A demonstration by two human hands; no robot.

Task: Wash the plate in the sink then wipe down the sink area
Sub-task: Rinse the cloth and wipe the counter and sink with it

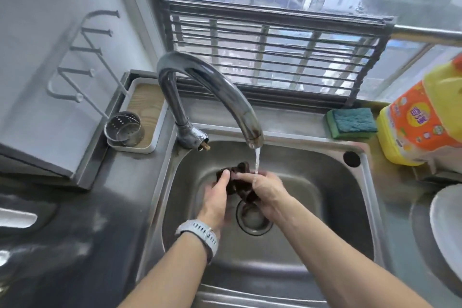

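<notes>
Both hands are low in the steel sink [325, 167], gripping a dark brown cloth [237, 186] between them. My left hand [216, 201], with a white watch on its wrist, holds the cloth's left side. My right hand [268, 192] is closed on its right side, and water from the curved tap [212, 82] runs onto its knuckles. The drain [253, 216] lies just below the hands. A white plate [445, 237] sits on the counter at the right edge, partly out of frame.
A green and blue sponge [352, 122] rests on the ledge behind the sink. A yellow detergent bottle [422, 120] stands at the right. At the back left, a perforated steel cup [123, 129] sits in a tray, beside a white wire rack [82, 57].
</notes>
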